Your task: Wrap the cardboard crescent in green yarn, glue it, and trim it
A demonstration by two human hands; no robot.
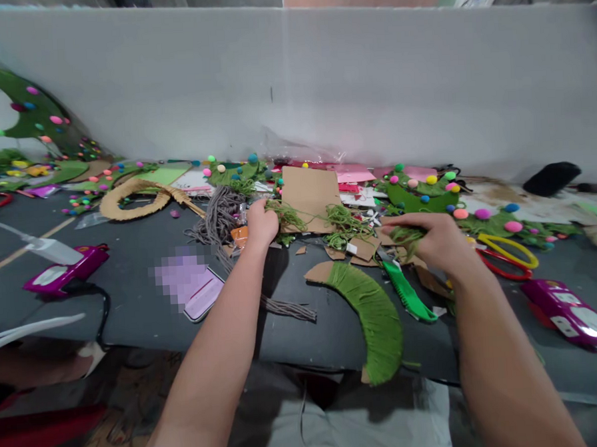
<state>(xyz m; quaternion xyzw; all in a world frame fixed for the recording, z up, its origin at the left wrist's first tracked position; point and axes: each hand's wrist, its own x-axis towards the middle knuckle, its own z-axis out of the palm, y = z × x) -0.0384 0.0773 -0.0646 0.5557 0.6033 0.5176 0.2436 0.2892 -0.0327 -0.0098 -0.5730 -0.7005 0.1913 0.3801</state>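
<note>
My left hand [261, 223] is closed around a tuft of green yarn [289, 216] at the near edge of a flat cardboard sheet [309, 195]. A loose tangle of the same green yarn [346, 222] stretches between my hands. My right hand [428, 240] is closed on the other end of the green yarn, fingers curled over it. Just below, a curved cardboard arc wrapped in green yarn [373, 316] lies on the dark table [148, 311] and hangs over its front edge. A green box cutter [406, 292] rests beside the arc, under my right wrist.
Grey yarn bundle [219, 217] lies left of my left hand. Two magenta glue guns [65, 269] [568, 311] sit at the sides. Red and yellow scissors [508, 256], green felt pieces with pom-poms [422, 197], a tan woven arc [132, 199] and a white back wall [291, 84] surround the work.
</note>
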